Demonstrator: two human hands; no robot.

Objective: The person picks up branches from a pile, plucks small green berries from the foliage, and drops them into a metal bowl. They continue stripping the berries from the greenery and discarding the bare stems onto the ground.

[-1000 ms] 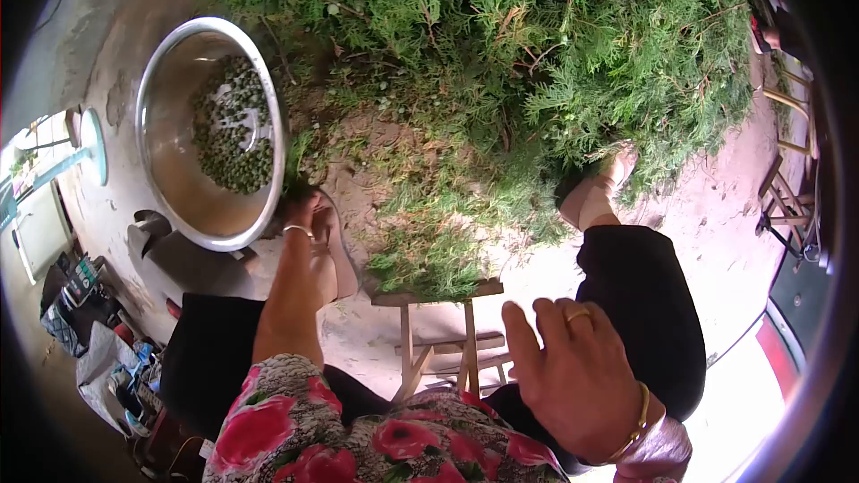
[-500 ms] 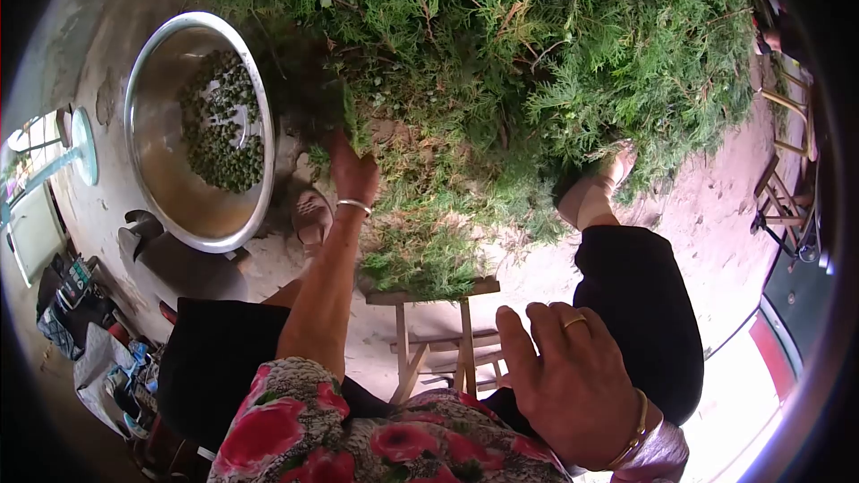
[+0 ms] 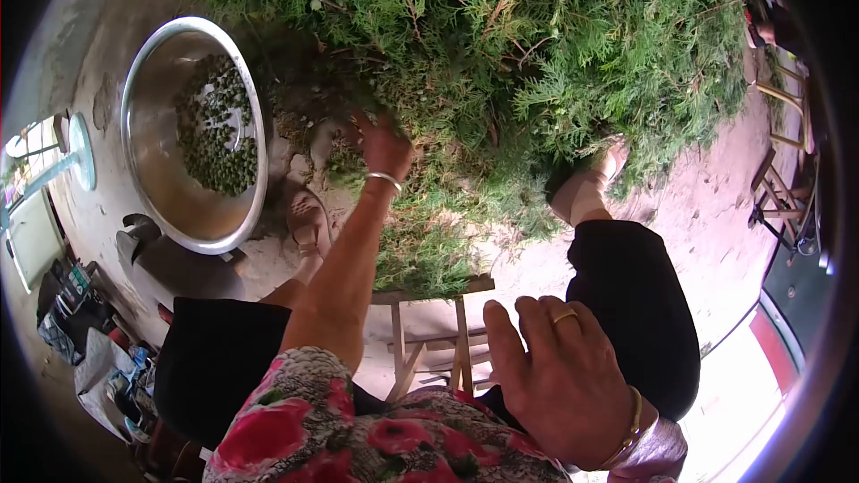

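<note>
Reaching further, left hand (image 3: 383, 148) clutches green sprigs (image 3: 429, 116) (right hand (image 3: 559, 385) hangs open).

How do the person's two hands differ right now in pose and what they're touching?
The left hand is stretched out into the green cuttings on the ground, fingers buried in the sprigs; the right hand hangs close to the body, fingers spread, holding nothing. The left wrist has a thin silver-looking bangle, the right a gold-coloured one, plus a finger ring. Both are bare.
</note>
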